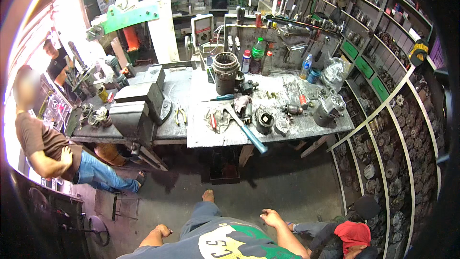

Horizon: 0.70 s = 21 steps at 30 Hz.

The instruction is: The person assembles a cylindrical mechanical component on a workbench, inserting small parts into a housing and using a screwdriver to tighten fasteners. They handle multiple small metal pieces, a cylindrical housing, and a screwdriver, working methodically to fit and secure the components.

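Observation:
My left hand (164,230) hangs low at my left side, its fingers loosely curled and nothing visible in them. On the other side my right hand (271,217) is held with bent fingers, away from the workbench (201,136); I see nothing in it either. Both hands are apart from everything on the bench. A hammer (247,131) with a blue grip lies there, its handle end jutting over the front edge. Around it are a dark cylindrical motor housing (225,74), a screwdriver (218,99), a dark ring-shaped part (264,121) and another metal housing (329,109).
A big bench vise (134,110) and pliers (180,116) are on the left bench. A person (52,148) stands at left; another in a red top (353,235) is low at right. Shelves of metal parts (402,134) line the right. A stool (125,205) stands left.

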{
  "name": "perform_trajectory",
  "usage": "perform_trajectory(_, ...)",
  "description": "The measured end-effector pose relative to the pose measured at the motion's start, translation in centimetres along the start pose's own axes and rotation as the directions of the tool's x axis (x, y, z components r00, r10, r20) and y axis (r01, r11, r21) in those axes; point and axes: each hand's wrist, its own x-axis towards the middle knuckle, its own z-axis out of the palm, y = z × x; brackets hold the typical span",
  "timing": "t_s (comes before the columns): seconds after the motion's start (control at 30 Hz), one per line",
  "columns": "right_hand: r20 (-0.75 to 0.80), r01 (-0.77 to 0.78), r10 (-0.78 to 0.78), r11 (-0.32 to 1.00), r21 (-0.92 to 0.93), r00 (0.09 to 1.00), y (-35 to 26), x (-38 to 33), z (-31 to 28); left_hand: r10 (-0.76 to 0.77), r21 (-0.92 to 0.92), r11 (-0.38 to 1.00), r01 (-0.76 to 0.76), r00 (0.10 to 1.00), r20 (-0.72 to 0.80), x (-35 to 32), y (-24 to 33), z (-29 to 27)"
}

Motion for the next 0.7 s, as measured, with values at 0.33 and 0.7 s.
perform_trajectory(0.33,-0.035,0.024,-0.029,0.99,-0.14,0.999,-15.7,5.6,-3.9,0.058,-0.399,0.875,-0.274,0.878,-0.476,7.9,-3.0,-25.1)
perform_trajectory(0.7,-0.121,-0.032,0.009,0.982,-0.185,0.993,-12.0,14.1,-7.5,0.163,-0.467,0.831,-0.302,0.935,-0.314,8.6,-1.4,-25.5)
